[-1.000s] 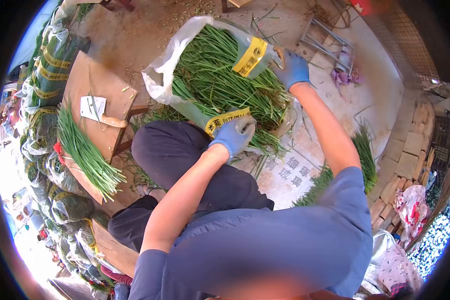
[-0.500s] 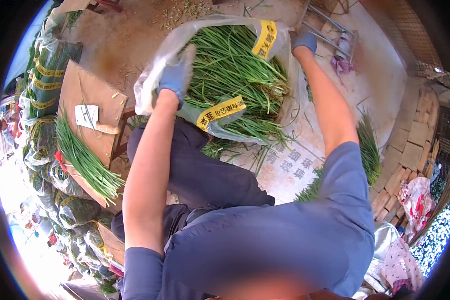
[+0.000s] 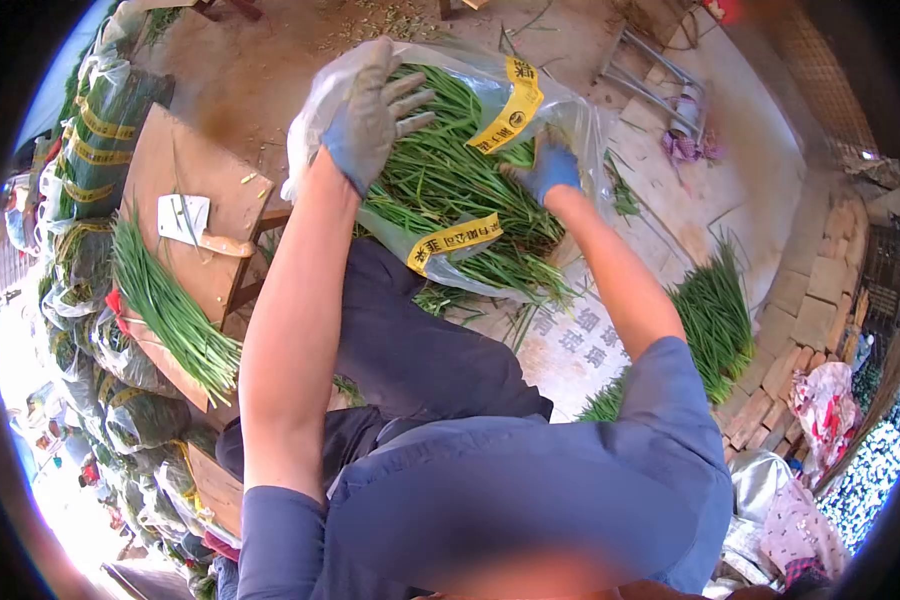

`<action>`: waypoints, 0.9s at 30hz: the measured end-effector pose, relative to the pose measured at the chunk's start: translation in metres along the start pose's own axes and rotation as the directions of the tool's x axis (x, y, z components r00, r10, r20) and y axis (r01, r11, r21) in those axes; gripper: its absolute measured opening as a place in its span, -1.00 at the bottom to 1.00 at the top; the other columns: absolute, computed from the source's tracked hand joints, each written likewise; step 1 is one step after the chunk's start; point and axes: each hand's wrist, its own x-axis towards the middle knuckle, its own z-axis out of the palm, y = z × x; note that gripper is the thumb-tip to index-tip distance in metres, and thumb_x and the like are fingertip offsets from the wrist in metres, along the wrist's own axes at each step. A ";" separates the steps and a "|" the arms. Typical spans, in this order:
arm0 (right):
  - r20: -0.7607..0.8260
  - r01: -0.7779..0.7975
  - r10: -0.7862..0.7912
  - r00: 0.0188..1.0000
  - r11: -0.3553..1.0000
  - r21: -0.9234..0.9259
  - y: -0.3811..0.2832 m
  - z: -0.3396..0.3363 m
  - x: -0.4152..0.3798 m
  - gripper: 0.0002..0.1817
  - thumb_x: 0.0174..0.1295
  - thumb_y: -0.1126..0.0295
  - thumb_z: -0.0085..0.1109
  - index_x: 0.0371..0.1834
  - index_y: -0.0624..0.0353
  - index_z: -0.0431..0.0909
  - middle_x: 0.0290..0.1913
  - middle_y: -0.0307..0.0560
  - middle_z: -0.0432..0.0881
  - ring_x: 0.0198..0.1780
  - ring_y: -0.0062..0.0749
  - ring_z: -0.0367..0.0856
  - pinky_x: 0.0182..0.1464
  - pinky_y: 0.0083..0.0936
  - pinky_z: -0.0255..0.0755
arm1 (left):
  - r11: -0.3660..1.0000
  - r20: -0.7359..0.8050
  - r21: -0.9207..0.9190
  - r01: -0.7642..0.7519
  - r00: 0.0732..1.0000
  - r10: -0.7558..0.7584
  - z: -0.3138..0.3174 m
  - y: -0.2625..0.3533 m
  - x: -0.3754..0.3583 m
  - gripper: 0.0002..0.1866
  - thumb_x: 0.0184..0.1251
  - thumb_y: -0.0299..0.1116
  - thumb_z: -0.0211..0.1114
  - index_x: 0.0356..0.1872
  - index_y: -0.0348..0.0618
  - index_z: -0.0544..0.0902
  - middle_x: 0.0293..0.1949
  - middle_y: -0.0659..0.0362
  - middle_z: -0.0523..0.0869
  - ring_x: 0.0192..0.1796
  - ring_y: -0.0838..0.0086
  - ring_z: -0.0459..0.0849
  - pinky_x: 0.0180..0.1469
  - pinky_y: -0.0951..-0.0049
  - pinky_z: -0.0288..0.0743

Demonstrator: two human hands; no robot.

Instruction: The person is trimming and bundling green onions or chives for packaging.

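1. Location: ahead of the person's bent leg [image 3: 420, 340] lies a clear plastic bag [image 3: 585, 125], wide open and filled with long green stems [image 3: 440, 195]. Stem ends project past its lower right edge.
2. Bands: one printed yellow band [image 3: 455, 243] crosses the near side of the bag; another printed strip [image 3: 510, 110] crosses the far side.
3. Left grip [image 3: 365, 130]: spread, fingers apart, over the left part of the bag. Contact with the film cannot be confirmed.
4. Right grip [image 3: 545, 172]: at the bag's right part, thumb apart from the fingers. Fingertips are obscured; whether they pinch film or stems cannot be told.
5. Caution, spillage: uneven lifting of the film could let the projecting stems slide out.
6. Caution, damage: a hard pull on one side could tear the thin film or bend stems.
7. Adjacent table [image 3: 195, 150]: carries a cleaver [image 3: 182, 218] and a loose bunch [image 3: 170, 310]. The cleaver's handle lies near the edge; a knock could dislodge it.
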 end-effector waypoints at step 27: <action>0.341 -0.016 -0.083 0.937 0.960 0.279 0.028 -0.038 0.046 -0.13 -0.11 -0.10 0.48 0.24 0.24 0.52 0.14 0.19 0.64 0.14 -0.02 0.63 0.22 -0.24 0.44 | 0.987 0.121 -0.162 -0.011 0.992 0.031 0.006 -0.048 -0.107 -0.54 0.54 -0.11 0.02 0.18 -0.30 0.54 0.00 0.02 0.71 0.04 0.27 0.69 0.20 0.26 0.53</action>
